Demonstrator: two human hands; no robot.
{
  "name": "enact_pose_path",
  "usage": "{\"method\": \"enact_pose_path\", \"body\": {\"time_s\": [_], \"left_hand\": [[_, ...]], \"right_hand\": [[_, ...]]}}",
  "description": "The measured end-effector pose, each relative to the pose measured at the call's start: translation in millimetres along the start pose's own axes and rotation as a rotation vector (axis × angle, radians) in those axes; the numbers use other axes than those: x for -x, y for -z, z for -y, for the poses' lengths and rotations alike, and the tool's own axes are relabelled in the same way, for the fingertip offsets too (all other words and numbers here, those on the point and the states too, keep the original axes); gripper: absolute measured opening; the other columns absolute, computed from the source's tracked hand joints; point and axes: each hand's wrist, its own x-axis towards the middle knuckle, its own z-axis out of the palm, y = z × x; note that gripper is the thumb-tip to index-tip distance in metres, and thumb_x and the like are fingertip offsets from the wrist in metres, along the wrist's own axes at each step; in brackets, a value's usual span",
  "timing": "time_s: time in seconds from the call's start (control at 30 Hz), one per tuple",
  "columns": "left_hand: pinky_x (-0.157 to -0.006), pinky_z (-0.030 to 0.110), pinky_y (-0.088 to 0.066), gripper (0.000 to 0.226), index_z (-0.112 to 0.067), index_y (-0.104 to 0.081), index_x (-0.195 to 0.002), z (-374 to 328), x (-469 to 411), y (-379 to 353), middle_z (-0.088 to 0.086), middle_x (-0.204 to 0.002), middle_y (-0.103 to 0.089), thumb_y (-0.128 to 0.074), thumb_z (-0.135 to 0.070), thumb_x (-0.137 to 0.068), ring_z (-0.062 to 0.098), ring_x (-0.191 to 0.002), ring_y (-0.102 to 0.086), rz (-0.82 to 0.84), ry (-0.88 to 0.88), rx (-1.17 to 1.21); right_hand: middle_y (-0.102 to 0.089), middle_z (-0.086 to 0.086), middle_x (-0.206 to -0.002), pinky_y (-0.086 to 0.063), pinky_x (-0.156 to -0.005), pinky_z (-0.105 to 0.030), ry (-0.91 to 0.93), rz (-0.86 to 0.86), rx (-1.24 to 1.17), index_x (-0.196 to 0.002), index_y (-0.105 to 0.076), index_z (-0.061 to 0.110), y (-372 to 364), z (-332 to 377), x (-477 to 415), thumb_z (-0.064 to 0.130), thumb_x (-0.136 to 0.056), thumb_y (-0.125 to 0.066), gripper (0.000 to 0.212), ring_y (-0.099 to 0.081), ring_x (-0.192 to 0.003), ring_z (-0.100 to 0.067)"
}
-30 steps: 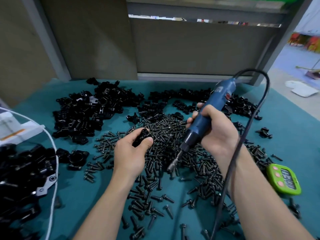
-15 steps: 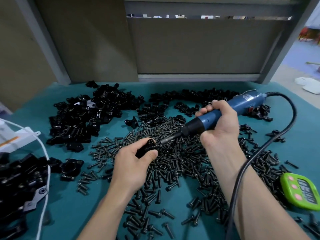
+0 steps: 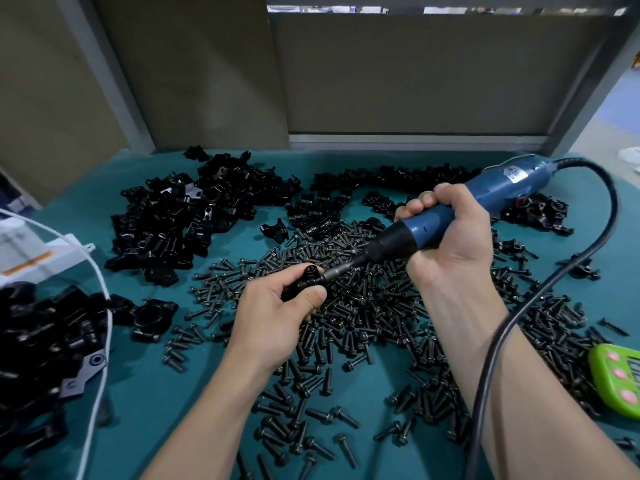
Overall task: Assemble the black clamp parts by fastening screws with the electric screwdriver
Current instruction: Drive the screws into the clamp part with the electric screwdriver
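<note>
The left hand (image 3: 273,317) is a little left of the frame's centre, its back turned toward the camera. The thumb and the fingers are curled round a small black clamp part (image 3: 302,279). The bare left forearm (image 3: 207,420) rises from the bottom edge and leans to the right. The right hand (image 3: 446,244) is higher, right of centre, and grips the electric screwdriver (image 3: 485,199) with its fingers wrapped over the top. The right forearm (image 3: 512,368) runs down to the lower right corner.
</note>
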Motion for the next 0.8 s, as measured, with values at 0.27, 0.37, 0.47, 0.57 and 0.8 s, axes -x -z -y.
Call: {"method": "enact_pose_path", "body": {"time_s": [0.27, 0.37, 0.47, 0.57, 0.8], "left_hand": [[-0.075, 0.037, -0.053, 0.031, -0.031, -0.079, -0.115, 2.1, 0.7, -2.0, -0.013, -0.071, -0.069, -0.079, -0.013, -0.091, 0.007, -0.066, -0.059, -0.022, 0.028, 0.012], [-0.070, 0.025, -0.046, 0.028, -0.035, -0.080, -0.111, 1.3, 1.7, -0.5, -0.019, -0.068, -0.067, -0.080, -0.016, -0.090, 0.007, -0.064, -0.054, -0.028, 0.016, -0.026], [-0.069, 0.028, -0.047, 0.029, -0.040, -0.079, -0.105, 1.0, 1.7, -0.8, -0.016, -0.070, -0.068, -0.080, -0.015, -0.090, 0.011, -0.065, -0.054, -0.033, 0.012, -0.018], [-0.068, 0.031, -0.047, 0.031, -0.041, -0.078, -0.108, 1.6, 1.2, -2.9, -0.013, -0.075, -0.072, -0.080, -0.015, -0.090, 0.014, -0.065, -0.054, -0.048, 0.009, -0.016], [-0.072, 0.033, -0.051, 0.035, -0.048, -0.077, -0.101, 2.9, 0.4, -3.3, -0.015, -0.079, -0.075, -0.081, -0.015, -0.090, 0.013, -0.066, -0.057, -0.053, 0.000, -0.033]], "right_hand": [[-0.050, -0.004, -0.066, -0.049, -0.062, -0.029, -0.002, 0.086, -0.045, -0.078, -0.048, 0.012, 7.9, -5.3, 2.0, -0.007, -0.083, -0.054, 0.020, -0.049, -0.056, -0.017], [-0.050, -0.004, -0.065, -0.049, -0.061, -0.029, -0.005, 0.060, -0.057, -0.079, -0.048, 0.011, 8.1, -8.6, 2.8, -0.007, -0.085, -0.054, 0.020, -0.050, -0.054, -0.017], [-0.049, -0.004, -0.065, -0.048, -0.060, -0.028, -0.004, 0.050, -0.062, -0.077, -0.047, 0.011, 6.7, -9.4, 3.0, -0.008, -0.086, -0.052, 0.021, -0.049, -0.054, -0.016], [-0.048, -0.004, -0.065, -0.047, -0.060, -0.028, -0.008, 0.053, -0.075, -0.077, -0.046, 0.011, 5.7, -8.9, 3.1, -0.008, -0.087, -0.052, 0.022, -0.048, -0.055, -0.016], [-0.049, -0.004, -0.065, -0.048, -0.060, -0.028, 0.003, 0.058, -0.065, -0.075, -0.048, 0.011, 4.6, -9.1, 3.7, -0.009, -0.086, -0.052, 0.023, -0.049, -0.054, -0.016]]}}
